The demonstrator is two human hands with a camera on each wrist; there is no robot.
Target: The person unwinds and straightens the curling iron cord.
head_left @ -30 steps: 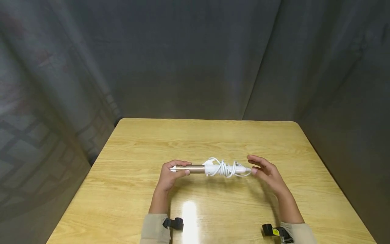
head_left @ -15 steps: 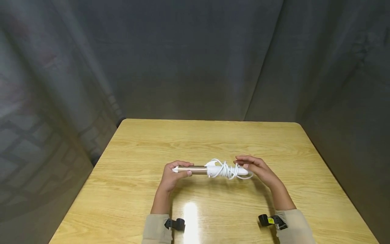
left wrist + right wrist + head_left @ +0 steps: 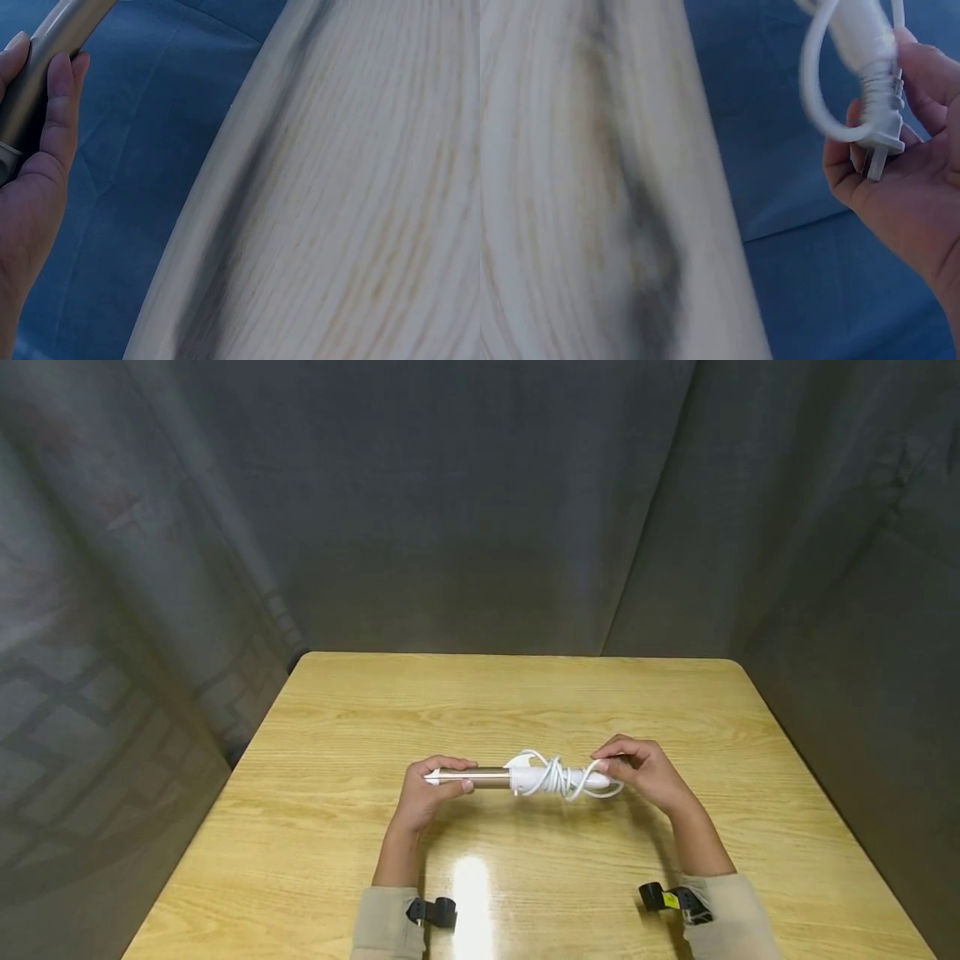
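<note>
Both hands hold a curling iron (image 3: 517,777) above the table (image 3: 525,710): left hand (image 3: 423,793) curled around its barrel, right hand (image 3: 645,772) pinching its cord-wrapped handle end.

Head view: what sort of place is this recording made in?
Probably a staged recording booth, not a lived-in room. Grey fabric drapes close in a lone wooden table, and the hands hold only a curling iron with its white cord wound round it.

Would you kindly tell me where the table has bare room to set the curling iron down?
The table is bare behind the curling iron, and beyond the left hand and right hand. Between the forearms it is tighter.
</note>
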